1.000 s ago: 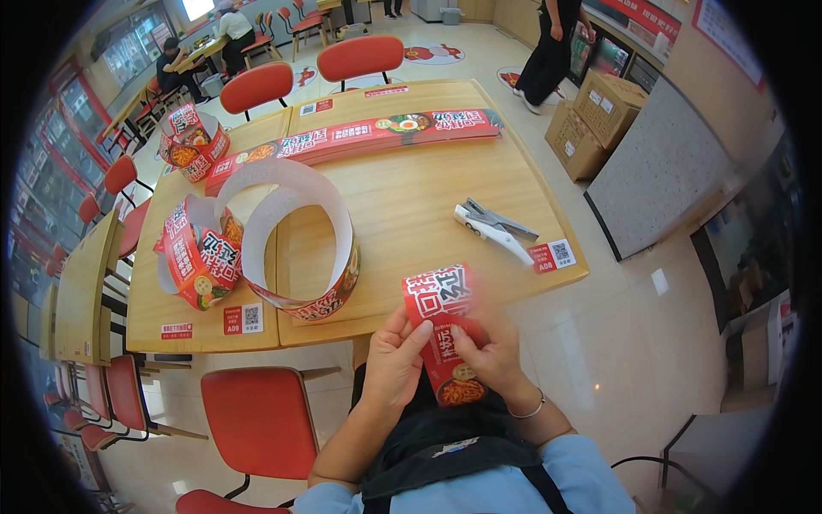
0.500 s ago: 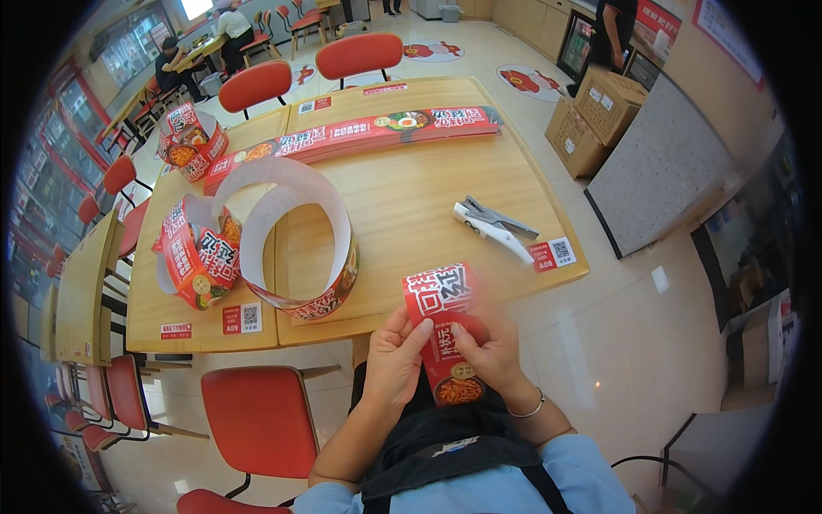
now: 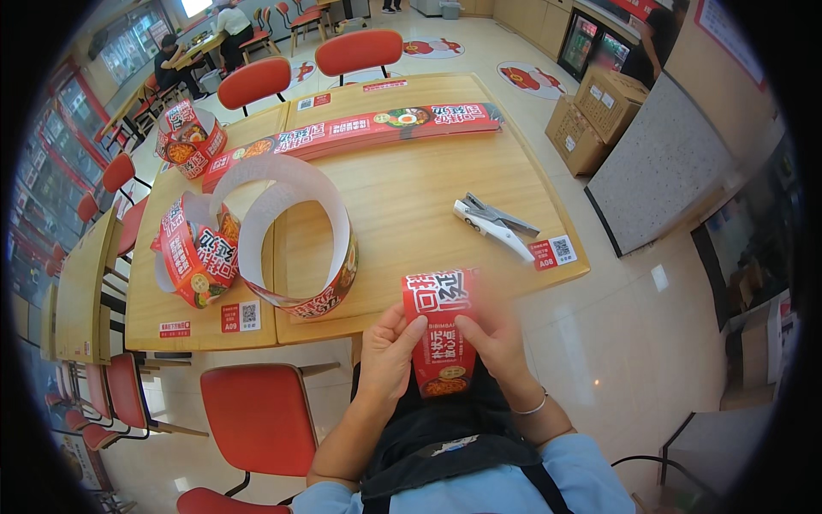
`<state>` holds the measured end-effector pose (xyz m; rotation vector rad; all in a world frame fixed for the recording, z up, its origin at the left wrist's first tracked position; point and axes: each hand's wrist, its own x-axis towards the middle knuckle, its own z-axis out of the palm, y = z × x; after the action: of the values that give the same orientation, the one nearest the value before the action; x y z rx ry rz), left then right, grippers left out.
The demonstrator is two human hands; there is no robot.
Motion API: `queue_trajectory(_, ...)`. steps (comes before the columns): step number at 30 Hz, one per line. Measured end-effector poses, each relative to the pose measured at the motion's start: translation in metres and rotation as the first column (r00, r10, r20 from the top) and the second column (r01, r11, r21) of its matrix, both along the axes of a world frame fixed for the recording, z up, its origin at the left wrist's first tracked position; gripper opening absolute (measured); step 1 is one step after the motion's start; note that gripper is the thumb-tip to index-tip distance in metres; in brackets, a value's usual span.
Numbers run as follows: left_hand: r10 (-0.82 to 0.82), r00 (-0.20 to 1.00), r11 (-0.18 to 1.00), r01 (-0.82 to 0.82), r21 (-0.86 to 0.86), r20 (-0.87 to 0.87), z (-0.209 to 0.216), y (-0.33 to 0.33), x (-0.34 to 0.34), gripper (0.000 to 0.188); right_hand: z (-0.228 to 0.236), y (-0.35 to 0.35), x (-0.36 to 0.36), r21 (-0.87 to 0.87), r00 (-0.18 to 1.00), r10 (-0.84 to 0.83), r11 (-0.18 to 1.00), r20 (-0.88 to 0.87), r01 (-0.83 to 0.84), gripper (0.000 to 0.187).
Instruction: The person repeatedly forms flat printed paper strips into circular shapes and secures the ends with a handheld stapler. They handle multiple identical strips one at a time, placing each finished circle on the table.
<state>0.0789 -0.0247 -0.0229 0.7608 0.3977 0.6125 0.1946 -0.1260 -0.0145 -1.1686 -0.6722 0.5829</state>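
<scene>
A red printed paper strip (image 3: 441, 347), with white lettering and a food picture, is held in front of my apron. My left hand (image 3: 387, 353) pinches its left edge, thumb on top. My right hand (image 3: 497, 341) grips the right edge the same way; the area beyond its fingers is blurred. On the table ahead to the right lies a white and grey stapler (image 3: 490, 226), touched by neither hand. To the left stands a large paper ring (image 3: 344, 236), white inside and printed outside. Beside it sit several looped red strips (image 3: 195, 253).
A flat stack of long printed strips (image 3: 342, 128) lies across the table's far part, with another looped band (image 3: 190, 141) at its left end. Red chairs (image 3: 259, 420) stand around the wooden table (image 3: 411, 197). Cardboard boxes (image 3: 599, 107) and a grey panel (image 3: 664, 171) are on the right.
The strip between my hands now faces up flatter and straighter. My right hand has shifted slightly outward to its edge. At the far right, a person in black has moved behind the boxes.
</scene>
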Motion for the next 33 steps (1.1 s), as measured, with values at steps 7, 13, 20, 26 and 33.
queue_trajectory(7, 0.003, 0.999, 0.999, -0.001, 0.054, -0.043, -0.001, 0.001, 0.001, 0.03, -0.006, -0.004, 0.002, -0.1, 0.996, 0.028, 0.995, 0.088, -0.019, 0.011)
queue_trajectory(13, 0.002, 0.999, 0.997, 0.002, 0.074, -0.052, 0.002, 0.001, 0.002, 0.03, -0.01, -0.003, 0.002, -0.122, 0.987, -0.01, 0.992, 0.159, 0.03, 0.014)
queue_trajectory(20, 0.025, 0.997, 0.992, -0.016, 0.128, -0.072, 0.002, 0.0, 0.002, 0.032, -0.005, 0.005, -0.007, -0.001, 0.949, -0.196, 0.979, 0.248, 0.203, 0.021)
queue_trajectory(26, 0.047, 0.996, 0.987, -0.035, 0.155, -0.072, 0.002, 0.001, 0.0, 0.032, -0.011, -0.011, 0.007, -0.099, 0.854, -0.107, 0.978, 0.51, 0.182, 0.026)
queue_trajectory(33, 0.041, 0.995, 0.987, -0.026, 0.156, -0.094, 0.003, -0.002, -0.001, 0.03, -0.011, -0.013, 0.01, -0.163, 0.976, -0.046, 0.983, 0.211, 0.081, 0.019)
